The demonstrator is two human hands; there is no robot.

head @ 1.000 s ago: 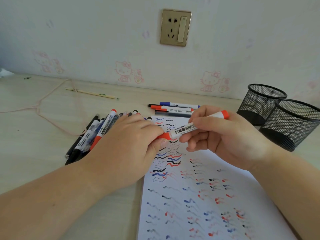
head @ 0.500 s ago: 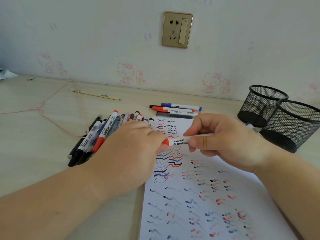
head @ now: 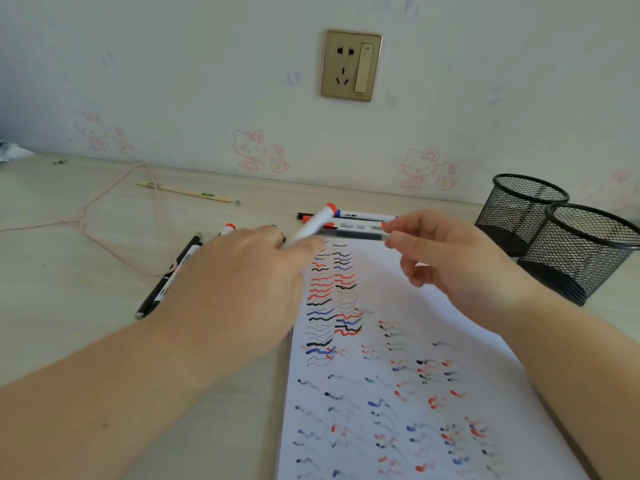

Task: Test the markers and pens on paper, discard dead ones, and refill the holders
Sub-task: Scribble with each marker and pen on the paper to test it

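Note:
My left hand [head: 242, 282] grips a white marker [head: 313, 225] with a red end that points up and away over the top of the test paper [head: 398, 341]. The sheet is covered with red, blue and black squiggles. My right hand [head: 450, 265] hovers just right of the marker, its fingers loosely curled with nothing visible in them. A pile of markers and pens [head: 166, 285] lies left of the paper, mostly hidden under my left hand. Three more pens [head: 356, 224] lie side by side beyond the paper's top edge.
Two black mesh holders [head: 519, 209] [head: 588, 247] stand at the right, both looking empty. A pink cord [head: 86, 220] loops across the desk at the left, with a thin wooden stick [head: 187, 194] behind it. The wall with its socket [head: 351, 65] runs close behind.
Both hands held the red-ended marker over the paper. My right hand has let go and drawn right; my left hand now holds the marker alone, swung so it points away.

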